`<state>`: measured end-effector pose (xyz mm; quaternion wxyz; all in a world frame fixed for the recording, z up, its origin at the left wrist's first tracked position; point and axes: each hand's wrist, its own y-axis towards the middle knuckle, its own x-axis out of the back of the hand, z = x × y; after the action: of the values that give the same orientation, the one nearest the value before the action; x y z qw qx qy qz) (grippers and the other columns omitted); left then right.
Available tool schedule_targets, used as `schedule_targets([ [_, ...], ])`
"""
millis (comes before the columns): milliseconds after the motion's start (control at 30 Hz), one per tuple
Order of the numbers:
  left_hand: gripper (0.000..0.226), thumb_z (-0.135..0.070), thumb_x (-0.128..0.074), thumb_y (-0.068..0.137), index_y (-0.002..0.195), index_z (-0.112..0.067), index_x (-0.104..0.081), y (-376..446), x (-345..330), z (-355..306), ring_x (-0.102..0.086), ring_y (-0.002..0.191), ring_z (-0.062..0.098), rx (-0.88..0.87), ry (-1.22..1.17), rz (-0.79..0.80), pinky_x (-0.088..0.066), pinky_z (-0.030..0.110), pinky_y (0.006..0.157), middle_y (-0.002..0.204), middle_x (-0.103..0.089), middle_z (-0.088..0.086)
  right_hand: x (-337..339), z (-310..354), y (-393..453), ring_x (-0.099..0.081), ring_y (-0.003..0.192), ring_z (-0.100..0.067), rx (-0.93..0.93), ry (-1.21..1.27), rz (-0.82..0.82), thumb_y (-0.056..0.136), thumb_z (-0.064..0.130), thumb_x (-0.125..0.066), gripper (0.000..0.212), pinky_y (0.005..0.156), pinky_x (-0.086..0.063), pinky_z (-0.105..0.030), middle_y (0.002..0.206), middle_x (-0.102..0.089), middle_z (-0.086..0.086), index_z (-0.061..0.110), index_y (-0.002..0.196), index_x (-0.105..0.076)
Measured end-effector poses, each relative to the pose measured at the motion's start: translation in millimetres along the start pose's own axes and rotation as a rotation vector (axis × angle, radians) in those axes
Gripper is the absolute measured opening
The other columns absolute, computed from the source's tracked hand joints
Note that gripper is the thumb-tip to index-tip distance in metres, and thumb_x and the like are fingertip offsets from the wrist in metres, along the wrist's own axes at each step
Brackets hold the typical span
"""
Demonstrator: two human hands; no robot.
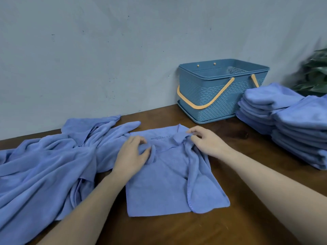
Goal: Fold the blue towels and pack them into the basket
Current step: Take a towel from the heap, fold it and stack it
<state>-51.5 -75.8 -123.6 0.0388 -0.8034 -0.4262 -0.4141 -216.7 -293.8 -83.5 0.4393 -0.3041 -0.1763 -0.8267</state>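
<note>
A blue towel [169, 183] lies partly folded on the table just in front of the basket [221, 91], its right edge turned over in a long flap and its far edge bunched into small ridges. Left of the basket a heap of unfolded blue towels [49, 165] sprawls in loose creases, touching the partly folded one, while two stacks of folded blue towels [290, 121] stand just right of the basket, which is blue, woven-patterned, upright, with orange handles hanging down
</note>
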Motion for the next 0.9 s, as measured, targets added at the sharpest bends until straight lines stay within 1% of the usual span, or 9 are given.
schedule_targets([
  [133,0.008,-0.034,-0.063,0.091,0.093,-0.026,-0.061,-6.6,0.8,0.0,-0.055,0.093,0.002,-0.168,0.100,0.008,-0.048,0.033,0.082,0.103,-0.060,-0.017,5.7,-19.2,9.5,-0.058,0.115,-0.014,0.075,-0.228,-0.005,0.093,0.011,-0.046,0.038,0.098,-0.046,-0.035,0.123,-0.068,0.006,0.025,0.124,-0.064],
  [233,0.029,-0.049,-0.050,0.088,0.096,-0.026,-0.066,-10.0,1.6,-4.2,-0.056,0.096,0.002,-0.143,0.150,0.034,-0.050,0.038,0.084,0.103,-0.067,-0.015,9.8,-35.8,23.8,-0.052,0.128,-0.026,0.046,-0.465,-0.006,0.088,0.025,-0.045,0.046,0.107,-0.042,-0.042,0.137,-0.061,0.006,0.028,0.130,-0.062],
  [400,0.046,-0.072,-0.046,0.076,0.108,-0.042,-0.056,-10.7,2.1,-2.8,-0.056,0.108,0.003,-0.095,0.188,0.070,-0.046,0.034,0.095,0.115,-0.059,-0.024,11.6,-37.5,42.6,-0.038,0.133,-0.024,-0.036,-0.606,-0.077,0.102,0.034,-0.039,0.044,0.111,-0.034,-0.043,0.153,-0.045,0.010,0.035,0.145,-0.050],
  [500,0.051,-0.077,-0.049,0.074,0.113,-0.044,-0.054,-10.2,5.7,-0.2,-0.053,0.115,0.000,-0.124,0.214,0.102,-0.044,0.033,0.099,0.119,-0.056,-0.027,7.8,-41.6,44.2,-0.038,0.131,-0.025,-0.060,-0.676,-0.129,0.103,0.041,-0.038,0.043,0.106,-0.034,-0.043,0.150,-0.046,0.008,0.036,0.143,-0.054],
  [567,0.060,-0.078,-0.054,0.075,0.123,-0.043,-0.053,-9.4,9.6,2.0,-0.052,0.119,0.001,-0.120,0.224,0.130,-0.043,0.031,0.102,0.125,-0.055,-0.026,5.3,-48.4,39.8,-0.046,0.118,-0.028,0.007,-0.741,-0.240,0.099,0.044,-0.047,0.040,0.096,-0.039,-0.042,0.133,-0.055,0.001,0.033,0.133,-0.063],
  [667,0.079,-0.081,-0.058,0.072,0.140,-0.042,-0.044,-10.9,13.0,2.7,-0.041,0.137,0.007,-0.131,0.247,0.165,-0.035,0.035,0.114,0.143,-0.047,-0.020,3.3,-54.6,31.1,-0.051,0.096,-0.027,0.206,-0.678,-0.357,0.089,0.037,-0.055,0.036,0.081,-0.045,-0.039,0.107,-0.060,-0.001,0.027,0.118,-0.073],
  [767,0.088,-0.083,-0.057,0.070,0.146,-0.043,-0.040,-12.7,12.7,4.5,-0.016,0.152,0.009,-0.242,0.267,0.145,-0.020,0.038,0.124,0.161,-0.026,-0.014,1.3,-43.9,16.6,-0.051,0.105,-0.018,0.286,-0.435,-0.186,0.095,0.028,-0.059,0.036,0.093,-0.042,-0.031,0.117,-0.063,0.007,0.029,0.130,-0.065],
  [833,0.084,-0.079,-0.063,0.071,0.144,-0.045,-0.041,-14.0,15.1,2.4,-0.026,0.144,-0.003,-0.224,0.211,0.209,-0.030,0.030,0.118,0.157,-0.030,-0.022,-0.2,-39.5,7.1,-0.053,0.113,-0.009,0.338,-0.343,-0.074,0.100,0.030,-0.050,0.034,0.097,-0.043,-0.030,0.125,-0.065,0.014,0.030,0.132,-0.062],
  [900,0.078,-0.073,-0.067,0.075,0.143,-0.043,-0.043,-15.3,17.3,-2.9,-0.039,0.135,-0.006,-0.195,0.172,0.271,-0.038,0.024,0.111,0.149,-0.041,-0.027,-2.3,-38.4,-1.5,-0.051,0.125,-0.005,0.302,-0.284,0.014,0.103,0.044,-0.038,0.039,0.107,-0.042,-0.036,0.135,-0.062,0.017,0.031,0.132,-0.061],
])
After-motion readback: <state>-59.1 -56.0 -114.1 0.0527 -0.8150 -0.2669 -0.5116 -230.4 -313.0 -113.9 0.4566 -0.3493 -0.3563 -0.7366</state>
